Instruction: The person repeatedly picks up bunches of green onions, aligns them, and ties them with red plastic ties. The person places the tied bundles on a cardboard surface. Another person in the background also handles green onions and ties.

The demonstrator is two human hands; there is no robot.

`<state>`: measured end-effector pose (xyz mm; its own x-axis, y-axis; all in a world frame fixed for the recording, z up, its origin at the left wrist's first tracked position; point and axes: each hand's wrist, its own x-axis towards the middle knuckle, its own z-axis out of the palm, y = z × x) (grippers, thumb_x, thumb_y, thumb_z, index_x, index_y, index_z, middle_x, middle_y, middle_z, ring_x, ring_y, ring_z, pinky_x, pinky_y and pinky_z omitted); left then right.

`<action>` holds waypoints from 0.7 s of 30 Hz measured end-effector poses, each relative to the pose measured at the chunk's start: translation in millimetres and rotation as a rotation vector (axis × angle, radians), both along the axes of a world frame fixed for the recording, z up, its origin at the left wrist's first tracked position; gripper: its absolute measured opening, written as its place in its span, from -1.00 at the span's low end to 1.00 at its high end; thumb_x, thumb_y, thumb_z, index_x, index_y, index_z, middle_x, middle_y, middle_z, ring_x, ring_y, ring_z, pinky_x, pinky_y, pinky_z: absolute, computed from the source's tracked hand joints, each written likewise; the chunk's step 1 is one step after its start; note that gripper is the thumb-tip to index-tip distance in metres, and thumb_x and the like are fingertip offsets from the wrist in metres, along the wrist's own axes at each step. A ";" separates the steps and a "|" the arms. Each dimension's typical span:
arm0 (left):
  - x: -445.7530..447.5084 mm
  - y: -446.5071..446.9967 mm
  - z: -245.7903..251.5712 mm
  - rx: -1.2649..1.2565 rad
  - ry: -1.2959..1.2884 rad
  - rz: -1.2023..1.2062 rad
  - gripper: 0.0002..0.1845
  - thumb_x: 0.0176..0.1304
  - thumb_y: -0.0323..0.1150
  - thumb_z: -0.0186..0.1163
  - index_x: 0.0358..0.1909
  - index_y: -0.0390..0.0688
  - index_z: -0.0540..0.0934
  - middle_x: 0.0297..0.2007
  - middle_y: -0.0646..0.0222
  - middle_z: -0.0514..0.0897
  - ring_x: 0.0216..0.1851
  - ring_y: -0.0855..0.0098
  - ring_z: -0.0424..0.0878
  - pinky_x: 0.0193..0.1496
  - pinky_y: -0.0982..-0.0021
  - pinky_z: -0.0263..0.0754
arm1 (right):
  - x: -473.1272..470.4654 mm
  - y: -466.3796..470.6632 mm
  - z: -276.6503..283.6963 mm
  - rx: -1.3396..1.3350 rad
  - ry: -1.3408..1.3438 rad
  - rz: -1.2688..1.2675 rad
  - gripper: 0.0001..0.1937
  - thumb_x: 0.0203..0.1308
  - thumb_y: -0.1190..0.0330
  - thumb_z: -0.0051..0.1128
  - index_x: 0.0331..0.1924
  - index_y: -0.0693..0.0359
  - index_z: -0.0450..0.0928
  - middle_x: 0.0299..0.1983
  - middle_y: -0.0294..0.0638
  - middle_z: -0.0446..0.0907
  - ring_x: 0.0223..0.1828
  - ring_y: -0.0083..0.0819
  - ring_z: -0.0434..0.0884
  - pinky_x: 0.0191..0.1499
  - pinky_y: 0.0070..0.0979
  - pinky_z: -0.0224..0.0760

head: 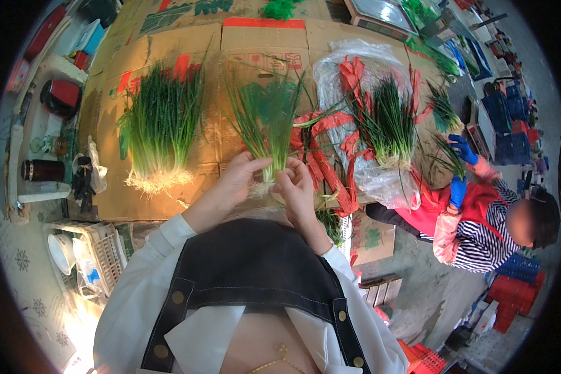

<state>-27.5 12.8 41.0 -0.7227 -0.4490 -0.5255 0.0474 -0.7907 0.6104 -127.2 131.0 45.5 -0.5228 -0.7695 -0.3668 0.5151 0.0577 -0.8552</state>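
Note:
A small bunch of scallions (273, 126) is held in front of me over the cardboard-covered table (210, 196), its green tops pointing away and its pale roots towards my apron. My left hand (243, 175) grips the bunch near its white stems from the left. From the right, my right hand (297, 182) pinches the same stems just above the roots. To the left lies a larger pile of scallions (163, 126) with its roots lined up towards me. A further pile of scallions (390, 121) lies to the right, on clear plastic sheeting (329, 89) with red plastic strips (329, 173).
At right, a co-worker (472, 219) in blue gloves handles scallions at the same table. A flat scale (381, 16) stands at the far edge. Left of the table are a shelf with a dark cup (44, 170) and a plastic crate (105, 252). A white crate (346, 229) stands below the near edge.

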 end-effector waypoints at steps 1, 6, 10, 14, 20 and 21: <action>-0.5 0.5 -0.9 -0.029 -0.007 -0.008 -0.77 0.32 -0.38 0.20 -0.02 -0.20 0.57 -0.17 0.38 0.69 -0.20 0.48 0.66 -0.14 0.37 0.57 | 0.4 -0.3 -0.7 -0.016 -0.001 0.004 -0.65 0.32 0.48 0.07 0.15 0.31 0.32 -0.22 -0.31 0.57 -0.29 -0.64 0.56 -0.26 -0.64 0.53; 4.5 -2.1 -1.5 -0.063 0.001 -0.071 -0.79 0.35 -0.41 0.16 -0.02 -0.19 0.57 -0.14 0.36 0.70 -0.18 0.48 0.67 -0.11 0.40 0.58 | 3.3 -0.4 -4.7 0.015 0.158 0.057 -0.65 0.35 0.45 0.08 0.16 0.30 0.33 -0.19 -0.31 0.58 -0.24 -0.64 0.56 -0.24 -0.66 0.50; 12.0 -9.2 2.4 -0.040 0.017 -0.015 -0.78 0.34 -0.44 0.15 0.00 -0.20 0.55 -0.11 0.34 0.70 -0.14 0.48 0.67 -0.07 0.43 0.56 | 0.4 0.0 -7.3 -0.008 0.279 0.084 -0.65 0.36 0.42 0.09 0.18 0.26 0.35 -0.10 -0.31 0.59 -0.15 -0.62 0.56 -0.19 -0.65 0.48; 29.5 -26.9 2.1 -0.100 -0.021 0.042 -0.72 0.36 -0.44 0.12 0.08 -0.21 0.51 -0.10 0.26 0.69 -0.14 0.40 0.69 -0.12 0.35 0.63 | -8.1 -0.1 -7.8 0.075 0.365 0.071 -0.64 0.38 0.38 0.09 0.20 0.24 0.38 0.00 -0.28 0.60 -0.06 -0.61 0.57 -0.16 -0.67 0.46; 97.0 -87.3 -1.6 -0.227 -0.111 0.162 -0.69 0.32 -0.53 0.11 0.08 -0.24 0.44 -0.11 0.18 0.66 -0.17 0.33 0.69 -0.13 0.31 0.64 | -8.9 0.0 -10.0 0.091 0.269 0.104 -0.63 0.37 0.35 0.13 0.19 0.26 0.39 -0.05 -0.32 0.62 -0.10 -0.60 0.60 -0.20 -0.68 0.43; 110.0 -96.2 -1.1 -0.295 -0.150 0.175 -0.69 0.31 -0.53 0.11 0.09 -0.25 0.43 -0.11 0.17 0.66 -0.18 0.33 0.69 -0.13 0.31 0.64 | -8.4 -0.4 -11.3 0.096 0.249 0.112 -0.63 0.37 0.35 0.13 0.19 0.26 0.39 -0.06 -0.32 0.61 -0.11 -0.60 0.59 -0.20 -0.68 0.43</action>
<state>82.5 -83.5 39.9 -0.5468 -0.7067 -0.4491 0.0590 -0.5675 0.8212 -135.6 130.6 34.2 -0.5194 -0.7957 -0.3115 0.2759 0.1889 -0.9424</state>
